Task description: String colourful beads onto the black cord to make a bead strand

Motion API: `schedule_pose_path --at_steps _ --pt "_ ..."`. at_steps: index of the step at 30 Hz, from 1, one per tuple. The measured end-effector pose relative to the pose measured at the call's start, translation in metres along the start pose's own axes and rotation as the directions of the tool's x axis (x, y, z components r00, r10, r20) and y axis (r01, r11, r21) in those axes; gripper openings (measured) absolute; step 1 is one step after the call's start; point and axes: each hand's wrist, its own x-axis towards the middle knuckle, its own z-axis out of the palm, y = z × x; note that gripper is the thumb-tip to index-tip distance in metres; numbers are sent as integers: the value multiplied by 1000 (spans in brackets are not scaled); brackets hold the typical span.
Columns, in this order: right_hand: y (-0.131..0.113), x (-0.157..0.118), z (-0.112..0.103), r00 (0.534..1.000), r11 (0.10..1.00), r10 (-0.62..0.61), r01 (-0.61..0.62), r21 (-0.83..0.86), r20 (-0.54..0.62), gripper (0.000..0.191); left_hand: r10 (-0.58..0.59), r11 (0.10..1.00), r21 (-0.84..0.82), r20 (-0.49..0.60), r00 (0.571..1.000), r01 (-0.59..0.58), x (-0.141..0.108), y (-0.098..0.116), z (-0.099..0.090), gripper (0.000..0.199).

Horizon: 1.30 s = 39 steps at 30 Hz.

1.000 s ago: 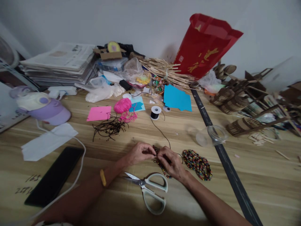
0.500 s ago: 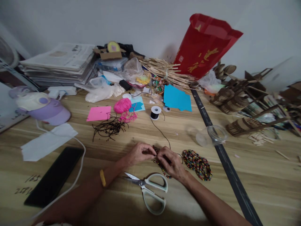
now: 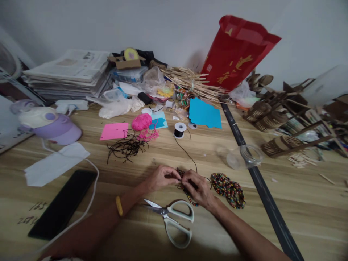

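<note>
My left hand (image 3: 166,176) and my right hand (image 3: 198,185) meet over the table, fingertips pinched close together. Between them runs a thin black cord (image 3: 189,154), trailing from a white spool (image 3: 180,130) wound with black. A strand of small multicoloured beads (image 3: 192,200) lies beneath my right hand and partly hides under it. The exact bit of cord in each pinch is too small to make out. Right of my right hand rests a coiled heap of bead strings (image 3: 228,190). Scissors (image 3: 170,217) with pale handles lie spread just below my hands.
Black cord scraps (image 3: 126,146), a pink yarn ball (image 3: 141,121) and pink paper (image 3: 114,131) lie left of the spool. A clear plastic cup (image 3: 243,157) lies on its side at right. A phone-like black slab (image 3: 63,204) and white cable (image 3: 94,194) lie at left.
</note>
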Motion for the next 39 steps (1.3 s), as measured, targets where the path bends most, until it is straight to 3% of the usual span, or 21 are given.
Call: schedule_pose_path --at_steps 10,23,29,34,39 --pt "1 -2 1 1000 1000 11 -10 25 -24 7 -14 999 -50 -25 1000 13 0 -1 3 13" --pt "-3 -3 -4 994 989 108 -107 101 -3 15 53 998 16 -6 999 -53 0 3 -2 15" --pt "-8 0 -7 975 964 220 -213 157 -26 22 189 979 84 -19 982 -186 1 8 -8 14" --pt "-6 1 -8 952 921 304 -301 246 25 22 290 950 137 -48 956 -281 0 8 -8 10" --pt "-9 2 -9 948 899 313 -315 304 57 22 385 909 210 -90 918 -361 -2 14 -2 5"
